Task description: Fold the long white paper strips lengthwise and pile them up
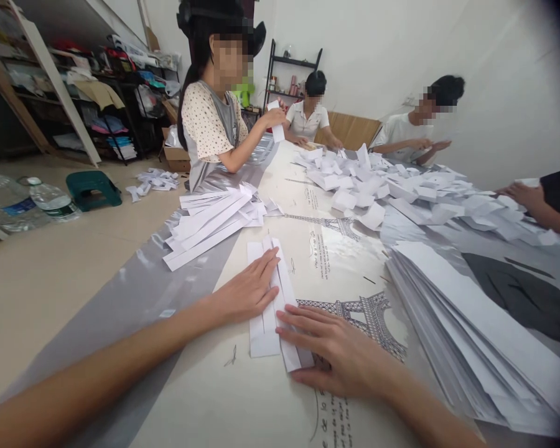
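A folded strip of white paper (pixel 287 292) lies lengthwise on the table in front of me. My left hand (pixel 249 287) rests across its upper half, fingers stretched out and pressing on it. Lower down, my right hand (pixel 329 345) lies on the strip's near end with the fingers extended and slightly spread. A second white paper piece (pixel 264 345) with a fold line sits just to the left, partly under my left hand. Neither hand is wrapped around anything.
Folded paper strips (pixel 214 218) are piled at the left. A stack of long flat paper sheets (pixel 476 336) stands at the right. A large heap of folded paper (pixel 382 180) covers the far side. Several other people sit or stand around the table (pixel 205 386). A green stool (pixel 93 190) is on the floor.
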{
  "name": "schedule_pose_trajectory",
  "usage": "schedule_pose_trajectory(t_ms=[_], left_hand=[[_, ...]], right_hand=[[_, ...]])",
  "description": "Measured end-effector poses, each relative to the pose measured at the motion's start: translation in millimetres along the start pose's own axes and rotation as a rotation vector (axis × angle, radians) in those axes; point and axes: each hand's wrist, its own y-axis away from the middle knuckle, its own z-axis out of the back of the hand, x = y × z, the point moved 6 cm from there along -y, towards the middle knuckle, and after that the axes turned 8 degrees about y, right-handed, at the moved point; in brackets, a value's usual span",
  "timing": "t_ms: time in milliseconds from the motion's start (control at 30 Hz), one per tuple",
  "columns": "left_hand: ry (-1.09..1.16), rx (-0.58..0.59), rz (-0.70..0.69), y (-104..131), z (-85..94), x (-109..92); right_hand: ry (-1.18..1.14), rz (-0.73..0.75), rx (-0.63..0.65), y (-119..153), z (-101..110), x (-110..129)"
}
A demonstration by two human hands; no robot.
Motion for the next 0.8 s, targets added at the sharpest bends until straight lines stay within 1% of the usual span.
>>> schedule_pose_trajectory(t_ms=[133, 267, 367, 467, 633, 733, 800], left_hand=[[-0.034, 0.045, -0.009, -7, -4.5, 7], [-0.039, 0.079, -0.004, -14, -6.0, 14], [-0.031, 0.073, 0.007, -18, -6.0, 17], [-0.05, 0.037, 0.018, -19, -5.5, 19], [-0.035, 0.024, 0.009, -20, -2.4, 20], [-0.036, 0.019, 0.019, -25, 0.8, 23], [-0.06, -0.008, 0.03, -30, 2.2, 25]], right_hand=[[0.041, 0.02, 0.019, 1, 1, 9], [0.083, -0.014, 0.01, 2, -3, 14], [0.103, -0.055, -0.009, 1, -9, 15], [0.094, -0.098, -0.016, 1, -13, 14], [0.051, -0.117, -0.057, 2, -14, 12], [0.023, -0.126, -0.066, 3, -14, 9], [0.017, -0.13, -0.056, 3, -13, 7]])
